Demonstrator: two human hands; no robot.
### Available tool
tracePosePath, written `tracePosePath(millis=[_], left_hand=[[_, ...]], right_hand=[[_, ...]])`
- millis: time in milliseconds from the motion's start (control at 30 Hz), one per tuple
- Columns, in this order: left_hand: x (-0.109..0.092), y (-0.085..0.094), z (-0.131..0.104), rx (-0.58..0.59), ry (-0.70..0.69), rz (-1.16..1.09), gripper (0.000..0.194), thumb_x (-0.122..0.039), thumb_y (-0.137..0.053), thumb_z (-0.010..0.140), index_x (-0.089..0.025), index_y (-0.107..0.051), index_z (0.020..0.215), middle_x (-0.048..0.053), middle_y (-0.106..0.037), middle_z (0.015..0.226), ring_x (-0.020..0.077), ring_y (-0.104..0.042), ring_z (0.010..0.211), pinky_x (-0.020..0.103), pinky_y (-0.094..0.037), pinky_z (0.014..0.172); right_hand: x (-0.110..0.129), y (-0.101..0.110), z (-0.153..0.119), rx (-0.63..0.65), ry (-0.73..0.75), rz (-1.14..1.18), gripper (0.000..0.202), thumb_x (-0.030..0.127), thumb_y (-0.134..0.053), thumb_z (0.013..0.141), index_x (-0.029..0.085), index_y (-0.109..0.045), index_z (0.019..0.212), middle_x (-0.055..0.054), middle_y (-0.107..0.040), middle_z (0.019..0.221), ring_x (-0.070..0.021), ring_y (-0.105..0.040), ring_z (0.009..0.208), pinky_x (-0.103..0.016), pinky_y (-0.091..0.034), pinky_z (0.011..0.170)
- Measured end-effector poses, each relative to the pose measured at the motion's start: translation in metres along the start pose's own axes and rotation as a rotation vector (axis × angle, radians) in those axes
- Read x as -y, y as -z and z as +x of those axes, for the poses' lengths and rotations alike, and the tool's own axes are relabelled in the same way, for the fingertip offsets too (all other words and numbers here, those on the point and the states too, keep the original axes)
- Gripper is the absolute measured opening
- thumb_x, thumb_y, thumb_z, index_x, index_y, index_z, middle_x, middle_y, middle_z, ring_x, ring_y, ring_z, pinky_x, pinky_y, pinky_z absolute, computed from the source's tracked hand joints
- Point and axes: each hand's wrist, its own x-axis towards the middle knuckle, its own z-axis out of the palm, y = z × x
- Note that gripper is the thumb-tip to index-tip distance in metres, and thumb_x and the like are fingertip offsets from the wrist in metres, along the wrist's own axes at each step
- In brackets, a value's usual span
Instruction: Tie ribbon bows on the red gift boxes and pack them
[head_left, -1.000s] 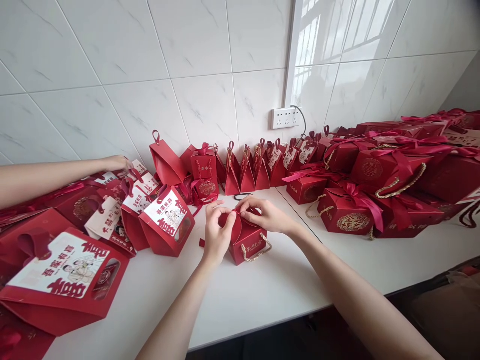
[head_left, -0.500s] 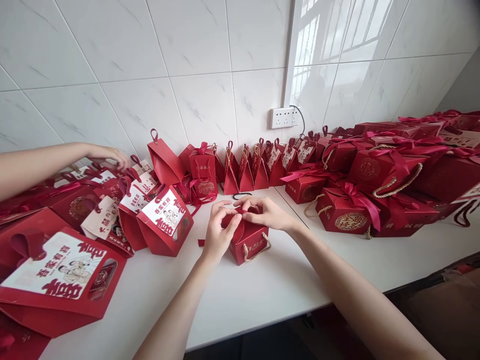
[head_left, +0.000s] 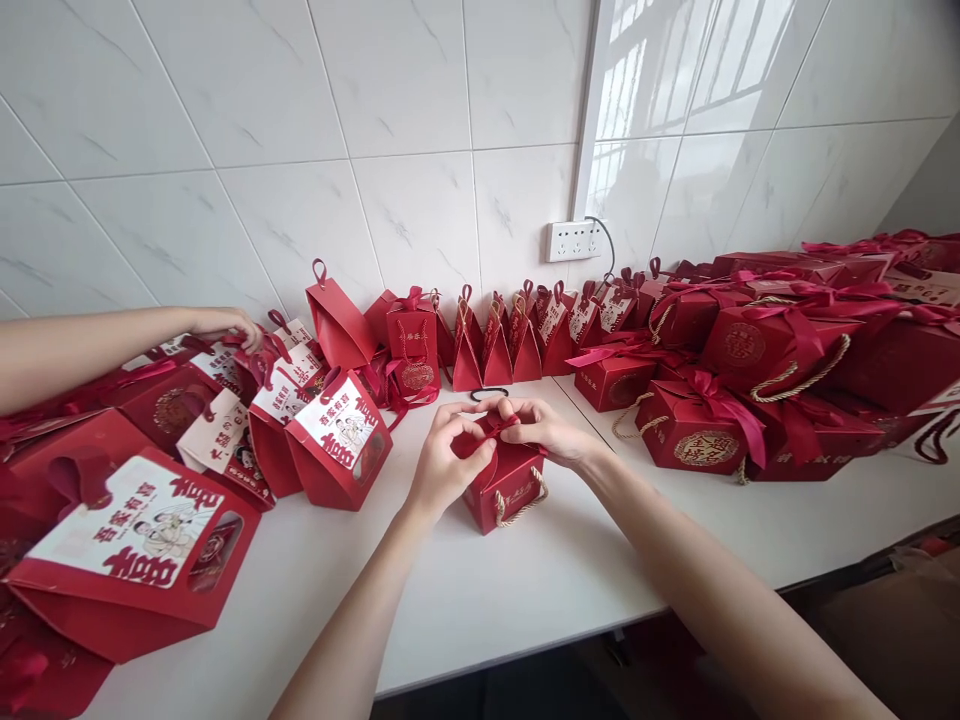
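A white table (head_left: 480, 610) stands against a wall (head_left: 247, 90) of pale, grey-veined tiles, with a socket strip (head_left: 576, 241) above a row of upright red cartons (head_left: 496, 345) and window light reflected at right. A small red box (head_left: 517, 475) with a rope handle sits mid-table, between heaps of boxes (head_left: 705, 430) on both sides. The right hand (head_left: 551, 430) pinches its dark red ribbon (head_left: 505, 424); the left hand (head_left: 448, 455) curls its fingers at the box top, their grip unclear. Another person's hand (head_left: 229, 322) rests among the left heap
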Motion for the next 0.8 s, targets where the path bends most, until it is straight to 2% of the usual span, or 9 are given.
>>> tracePosePath(millis=[100, 200, 267, 433, 567, 633, 733, 800], left_hand=[[0.0007, -0.0005, 0.0000, -0.015, 0.005, -0.005, 0.014, -0.032, -0.061, 0.072, -0.021, -0.056, 0.064, 0.006, -0.058, 0.106, 0.0232, -0.055, 0.107, 0.041, -0.043, 0.098], [0.0000, -0.0004, -0.0004, -0.011, -0.001, -0.011, 0.015, -0.033, -0.060, 0.072, -0.021, -0.056, 0.064, 0.005, -0.057, 0.106, 0.0219, -0.057, 0.104, 0.038, -0.045, 0.096], [-0.0003, -0.0002, -0.0005, 0.003, -0.011, -0.015, 0.014, -0.033, -0.060, 0.073, -0.021, -0.059, 0.067, 0.006, -0.056, 0.108, 0.0212, -0.057, 0.103, 0.036, -0.046, 0.095], [-0.0002, 0.0003, 0.0000, 0.035, -0.006, -0.012, 0.014, -0.034, -0.060, 0.074, -0.022, -0.066, 0.077, 0.006, -0.054, 0.112, 0.0188, -0.058, 0.095, 0.036, -0.047, 0.093], [-0.0017, 0.0001, -0.0002, 0.022, 0.005, -0.028, 0.013, -0.032, -0.061, 0.072, -0.021, -0.058, 0.067, 0.006, -0.056, 0.110, 0.0229, -0.053, 0.112, 0.039, -0.040, 0.101], [-0.0025, -0.0003, -0.0006, 0.020, 0.011, -0.041, 0.015, -0.033, -0.061, 0.072, -0.021, -0.055, 0.065, 0.006, -0.056, 0.110, 0.0237, -0.051, 0.115, 0.041, -0.039, 0.102], [-0.0029, -0.0011, -0.0012, -0.004, 0.014, -0.041, 0.018, -0.034, -0.060, 0.072, -0.021, -0.051, 0.063, 0.006, -0.057, 0.108, 0.0234, -0.053, 0.111, 0.040, -0.040, 0.100], [-0.0027, -0.0018, -0.0015, -0.029, 0.011, -0.045, 0.022, -0.033, -0.061, 0.072, -0.021, -0.046, 0.061, 0.006, -0.057, 0.105, 0.0226, -0.055, 0.106, 0.040, -0.043, 0.097]], right_hand=[[-0.0013, -0.0032, 0.0012, -0.053, -0.018, -0.064, 0.035, 0.033, -0.075, 0.066, 0.015, -0.045, 0.058, -0.005, -0.063, 0.105, -0.0088, -0.054, 0.069, -0.021, -0.039, 0.058], [-0.0017, -0.0035, 0.0009, -0.055, -0.065, -0.092, 0.034, 0.048, -0.068, 0.073, 0.015, -0.062, 0.080, -0.002, -0.065, 0.082, -0.0090, -0.053, 0.061, -0.021, -0.037, 0.054], [-0.0009, -0.0034, 0.0001, -0.054, -0.091, -0.075, 0.040, 0.053, -0.066, 0.074, 0.016, -0.065, 0.091, -0.001, -0.063, 0.073, -0.0097, -0.053, 0.058, -0.021, -0.037, 0.052], [0.0029, -0.0048, -0.0002, -0.053, -0.079, -0.047, 0.035, 0.049, -0.070, 0.071, 0.015, -0.065, 0.080, -0.002, -0.064, 0.074, -0.0114, -0.054, 0.061, -0.023, -0.038, 0.055], [0.0012, -0.0027, 0.0016, -0.095, -0.079, -0.041, 0.029, 0.043, -0.068, 0.071, 0.016, -0.065, 0.078, -0.001, -0.063, 0.073, -0.0119, -0.053, 0.063, -0.024, -0.039, 0.059], [-0.0003, -0.0013, 0.0022, -0.132, -0.056, -0.040, 0.023, 0.040, -0.067, 0.069, 0.017, -0.064, 0.070, 0.000, -0.061, 0.071, -0.0113, -0.051, 0.062, -0.024, -0.040, 0.060], [0.0002, -0.0022, 0.0019, -0.136, -0.001, -0.135, 0.027, 0.036, -0.065, 0.068, 0.016, -0.056, 0.053, -0.002, -0.065, 0.085, -0.0129, -0.054, 0.070, -0.025, -0.041, 0.064], [0.0022, -0.0044, 0.0015, -0.099, 0.030, -0.271, 0.031, 0.038, -0.065, 0.070, 0.016, -0.055, 0.051, -0.004, -0.066, 0.096, -0.0153, -0.056, 0.079, -0.027, -0.042, 0.070]])
